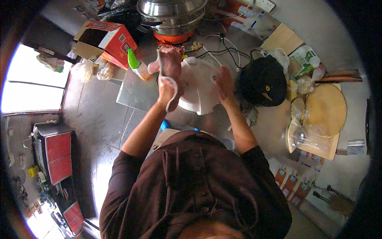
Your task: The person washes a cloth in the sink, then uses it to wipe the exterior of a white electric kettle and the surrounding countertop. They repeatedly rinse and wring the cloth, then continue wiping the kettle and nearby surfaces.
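A white, rounded plastic appliance [199,89] stands on the metal worktop [135,93] in front of me; its exact kind is unclear. A pink cloth with pale edging [170,65] is bunched over my left hand [166,89], at the appliance's left side. That hand grips the cloth, which hides most of its fingers. At the opposite side, my right hand [225,85] rests with fingers stretched out flat against the white casing, holding nothing. Left of the cloth is a white bottle with a green top [138,67], tilted.
Behind stands a silver steamer [171,18] on an orange base. An opened red box [113,44] sits at the far left. Black and white cables [227,47] run behind the appliance. To the right are a black fabric item [262,81] and a round wooden board [326,109].
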